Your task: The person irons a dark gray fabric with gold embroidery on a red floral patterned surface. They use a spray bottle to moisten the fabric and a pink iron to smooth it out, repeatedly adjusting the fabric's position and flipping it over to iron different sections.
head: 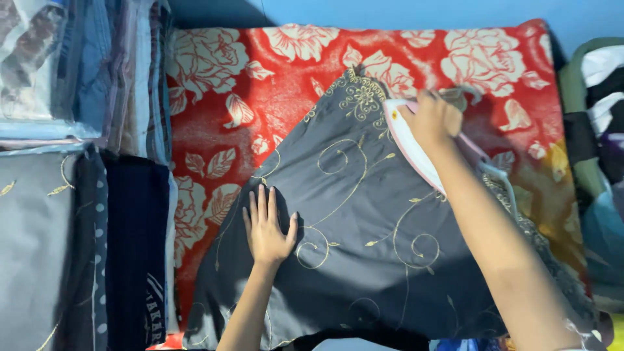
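Red rose-printed cover (260, 91) spreads over the ironing surface, under a blue wall (390, 10). Head view: my left hand (266, 227) lies flat, fingers spread, pressing the dark grey embroidered cloth (364, 247) near its left edge. My right hand (432, 120), arm stretched forward, is closed around the handle of the white and pink iron (409, 146), which sits on the cloth's upper corner. Bare cover lies beyond the cloth's left edge. Folded clothes (84, 247) stack at left; more garments (598, 130) crowd the right.
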